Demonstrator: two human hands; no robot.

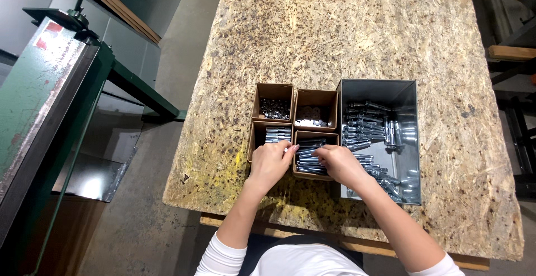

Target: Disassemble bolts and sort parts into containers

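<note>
Nearest me, close to the table's [346,36] front edge, I see my left hand [272,163] curled over the front-left cardboard box [254,142], fingers bent down into it; I cannot tell what they grip. My right hand [339,163] rests over the front-right cardboard box [316,137], fingers closed around one of the silver bolts [306,161] lying inside. Just right of that hand stands an open grey metal bin [405,94], touching the boxes, with more long bolt assemblies [365,122] heaped along its left side. Behind the front boxes sit two more: the rear-left box [273,89] holds dark nuts [274,108], the rear-right box [315,94] holds washers [311,121]. Off the table's left edge stands a green machine [39,86].
</note>
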